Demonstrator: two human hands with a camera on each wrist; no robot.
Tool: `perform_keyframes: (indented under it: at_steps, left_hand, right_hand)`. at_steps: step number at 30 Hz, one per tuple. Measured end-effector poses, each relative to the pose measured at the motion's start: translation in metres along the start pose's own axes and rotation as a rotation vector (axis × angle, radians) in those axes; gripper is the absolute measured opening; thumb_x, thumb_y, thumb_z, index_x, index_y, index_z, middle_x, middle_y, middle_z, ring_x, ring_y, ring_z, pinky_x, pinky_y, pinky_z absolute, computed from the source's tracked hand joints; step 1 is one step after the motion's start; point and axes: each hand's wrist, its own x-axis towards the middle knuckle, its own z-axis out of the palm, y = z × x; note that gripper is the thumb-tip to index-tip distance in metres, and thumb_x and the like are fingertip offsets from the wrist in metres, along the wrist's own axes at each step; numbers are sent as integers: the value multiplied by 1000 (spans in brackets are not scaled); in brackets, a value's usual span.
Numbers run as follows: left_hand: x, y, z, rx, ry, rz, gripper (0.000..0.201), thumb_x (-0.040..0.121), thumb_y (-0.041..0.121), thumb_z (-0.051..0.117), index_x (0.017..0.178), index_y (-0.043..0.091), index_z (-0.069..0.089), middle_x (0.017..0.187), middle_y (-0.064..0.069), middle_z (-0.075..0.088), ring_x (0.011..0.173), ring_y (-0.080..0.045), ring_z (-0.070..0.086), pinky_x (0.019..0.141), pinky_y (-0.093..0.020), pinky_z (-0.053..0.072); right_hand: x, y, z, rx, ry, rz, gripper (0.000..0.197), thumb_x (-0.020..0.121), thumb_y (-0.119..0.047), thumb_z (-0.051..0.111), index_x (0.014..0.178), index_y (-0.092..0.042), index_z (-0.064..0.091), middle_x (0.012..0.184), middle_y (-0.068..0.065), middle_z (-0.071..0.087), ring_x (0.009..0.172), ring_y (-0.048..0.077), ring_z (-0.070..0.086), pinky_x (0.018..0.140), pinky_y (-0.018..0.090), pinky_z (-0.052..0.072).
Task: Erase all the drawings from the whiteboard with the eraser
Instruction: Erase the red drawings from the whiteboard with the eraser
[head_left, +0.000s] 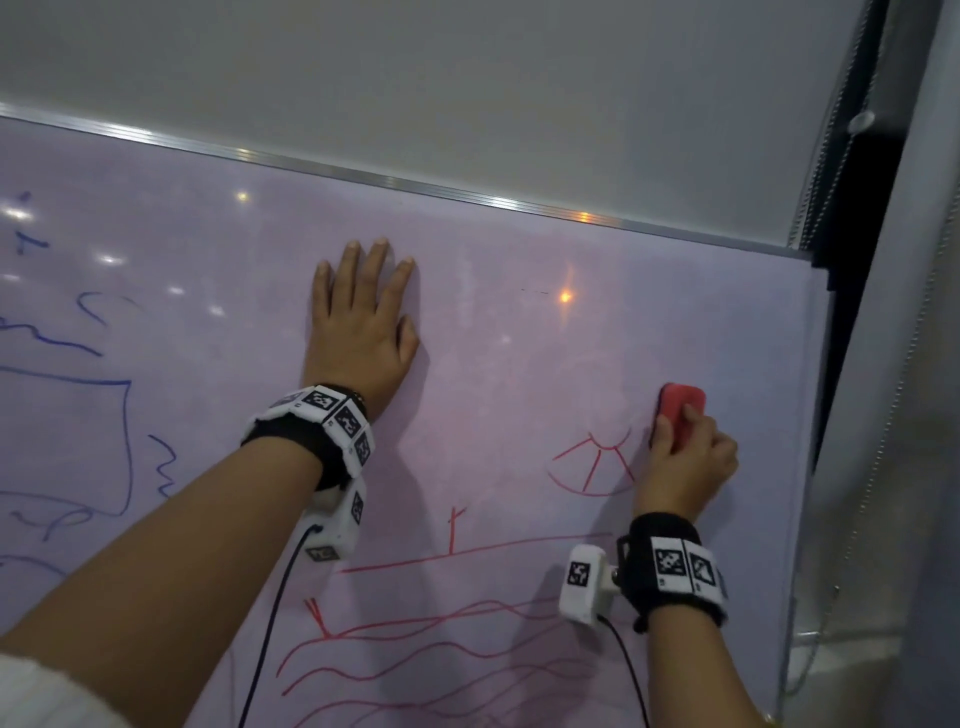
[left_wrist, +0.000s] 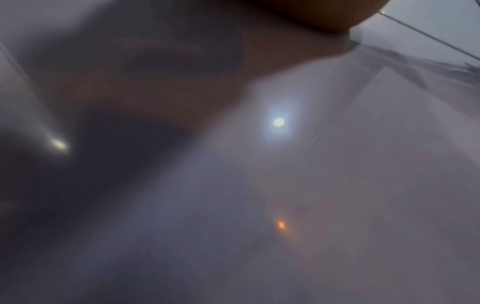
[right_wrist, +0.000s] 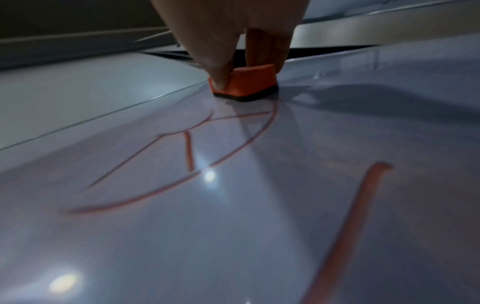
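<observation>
My right hand (head_left: 685, 457) grips a red eraser (head_left: 679, 410) and presses its dark felt face on the whiteboard (head_left: 493, 338), just right of a red fan-shaped drawing (head_left: 592, 465). In the right wrist view the eraser (right_wrist: 249, 85) sits pinched between thumb and fingers (right_wrist: 221, 61), at the top of the fan drawing (right_wrist: 187, 156). Flat on the board's upper middle lies my left hand (head_left: 363, 317), fingers straight. Red wavy lines (head_left: 441, 649) fill the lower part, and blue drawings (head_left: 78, 415) cover the left. The left wrist view shows only blurred board (left_wrist: 285, 185) and a bit of palm (left_wrist: 324, 16).
An aluminium frame (head_left: 415, 184) borders the board's top edge, with a grey wall above. At the right edge stand a dark post (head_left: 857, 260) and a bead chain (head_left: 826, 130). Cables (head_left: 270, 623) hang from both wrist cameras across the lower board.
</observation>
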Motion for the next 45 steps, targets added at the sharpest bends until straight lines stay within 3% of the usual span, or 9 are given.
perform_keyframes:
  at_steps: [7,10,14,20,26,33,35,40,45]
  left_hand:
    - [-2,0,-3,-13,-14,-15,59,89,32,25,145,13,31,153,-14,24,141,-33,16,114,-41,-4]
    - [-2,-1,-2,-14,-7,-13,59,89,31,26,144,12,32,152,-15,25,141,-33,16,114,-40,-4]
    - [-2,2,0,-19,-4,-10,59,89,32,26,144,12,31,152,-15,25,141,-33,16,114,-42,-3]
    - [-4,1,-3,-37,-5,-18,58,90,30,28,145,13,29,153,-14,21,142,-32,13,115,-41,-4]
    - [-3,3,-6,-30,-25,-23,57,90,28,32,145,12,29,153,-15,21,142,-34,14,114,-47,0]
    - [-2,3,-8,-41,-28,-19,58,91,26,35,146,14,26,154,-14,18,142,-33,11,115,-46,-2]
    - [-2,1,-7,-32,-29,-22,58,90,27,34,146,13,27,154,-15,19,142,-33,12,114,-46,-1]
    - [-1,1,-2,-20,-26,-5,58,89,29,32,146,13,29,154,-15,21,142,-34,14,114,-45,-2]
    - [-3,0,-1,-26,-5,-3,58,90,27,36,146,13,27,154,-14,20,142,-33,13,114,-44,-3]
  right_hand:
    - [-88,-49,4,47,-303,-571,29,86,-25,52,108,-8,61,98,14,55,91,25,44,80,30,40]
    - [-53,-1,-4,-11,-133,-345,27,85,-29,57,101,-9,64,94,5,57,92,21,47,89,39,41]
    - [-10,18,-5,-33,4,121,37,81,-19,57,107,6,62,97,38,51,94,52,48,87,50,39]
    - [-85,-2,-15,-51,-263,-485,30,86,-24,50,111,-9,58,101,21,53,93,31,44,77,33,45]
    - [-40,43,-30,-75,-90,189,35,84,-15,62,110,8,58,100,38,48,96,52,47,85,47,37]
    - [-129,-26,-17,-5,-341,-450,26,85,-27,50,109,-17,52,98,18,53,90,25,41,73,29,43]
    - [-113,-8,-22,-17,-308,-424,28,85,-29,50,109,-15,53,98,20,53,90,28,43,73,35,47]
    - [-43,10,-16,30,-12,171,41,79,-25,59,106,6,62,96,36,50,91,51,50,85,50,41]
    - [-119,-62,-6,176,-350,-118,34,81,-39,52,97,-11,64,92,9,54,87,21,43,79,31,36]
